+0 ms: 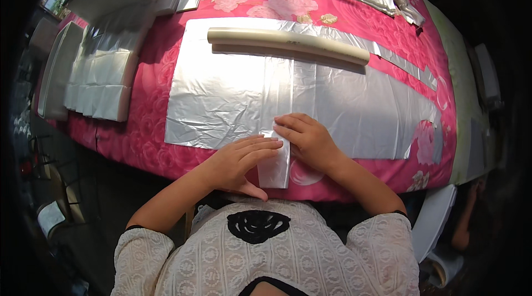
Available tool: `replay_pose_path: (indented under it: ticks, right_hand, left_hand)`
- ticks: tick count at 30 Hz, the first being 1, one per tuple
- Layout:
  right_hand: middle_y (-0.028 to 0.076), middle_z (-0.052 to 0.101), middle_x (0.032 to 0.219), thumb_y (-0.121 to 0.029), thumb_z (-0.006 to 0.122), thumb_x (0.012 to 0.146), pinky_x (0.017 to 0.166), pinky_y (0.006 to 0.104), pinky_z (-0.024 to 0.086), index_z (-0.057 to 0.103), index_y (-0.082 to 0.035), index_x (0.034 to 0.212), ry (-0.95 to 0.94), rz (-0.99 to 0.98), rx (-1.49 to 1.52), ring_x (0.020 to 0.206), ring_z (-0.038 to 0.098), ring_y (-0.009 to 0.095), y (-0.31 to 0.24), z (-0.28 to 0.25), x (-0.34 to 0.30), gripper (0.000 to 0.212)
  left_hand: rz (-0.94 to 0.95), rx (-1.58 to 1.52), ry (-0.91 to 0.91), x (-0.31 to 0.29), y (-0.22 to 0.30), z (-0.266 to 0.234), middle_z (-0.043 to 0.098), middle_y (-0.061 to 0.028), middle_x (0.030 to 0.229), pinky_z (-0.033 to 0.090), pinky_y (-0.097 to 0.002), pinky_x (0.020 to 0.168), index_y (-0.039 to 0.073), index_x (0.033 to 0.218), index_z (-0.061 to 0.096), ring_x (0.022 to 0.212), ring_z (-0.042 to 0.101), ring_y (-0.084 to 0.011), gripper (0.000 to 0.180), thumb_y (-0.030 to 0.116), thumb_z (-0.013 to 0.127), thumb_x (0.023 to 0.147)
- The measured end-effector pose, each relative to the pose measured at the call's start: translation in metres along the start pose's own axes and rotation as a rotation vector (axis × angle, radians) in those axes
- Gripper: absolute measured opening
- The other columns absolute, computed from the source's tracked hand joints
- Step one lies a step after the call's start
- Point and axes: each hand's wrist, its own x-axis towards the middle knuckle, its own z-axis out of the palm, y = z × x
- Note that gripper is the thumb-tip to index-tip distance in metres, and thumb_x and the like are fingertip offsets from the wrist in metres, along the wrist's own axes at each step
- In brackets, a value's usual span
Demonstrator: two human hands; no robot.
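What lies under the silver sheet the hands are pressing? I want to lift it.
The silver sheet lies on a pink flowered cloth, which shows all around it. What lies beneath its middle is covered.

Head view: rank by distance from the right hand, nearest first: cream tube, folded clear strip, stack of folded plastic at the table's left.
From the right hand:
1. Folded clear strip, directly under its fingertips, at the near table edge.
2. Cream tube, straight ahead, lying across the silver sheet.
3. Stack of folded plastic, far left of the table.
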Motion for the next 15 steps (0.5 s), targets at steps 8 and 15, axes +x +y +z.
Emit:
replay_pose_path:
  ticks: [8,15]
  right_hand:
    - [0.008,0.064,0.099,0.0,0.064,0.068,0.078,0.0337,0.05,0.066,-0.005,0.098,0.113,0.087,0.071,0.089,0.059,0.025,-0.001,-0.003,0.003,0.03]
    - [0.011,0.066,0.076,-0.011,0.06,0.078,0.067,0.0319,0.049,0.069,-0.003,0.088,0.101,0.402,0.291,0.072,0.061,0.026,0.007,-0.009,0.014,0.016]
  left_hand:
    - [-0.165,0.359,-0.141,0.007,-0.027,0.002,0.048,-0.0149,0.131,0.033,-0.0458,0.105,0.002,0.132,0.041,0.121,0.047,-0.0307,0.088,0.04,0.078,0.061]
    - [-0.313,-0.086,-0.09,0.015,-0.033,-0.022,0.053,-0.0198,0.124,0.036,-0.0399,0.1,-0.001,0.14,0.024,0.114,0.051,-0.0339,0.094,0.04,0.073,0.071]
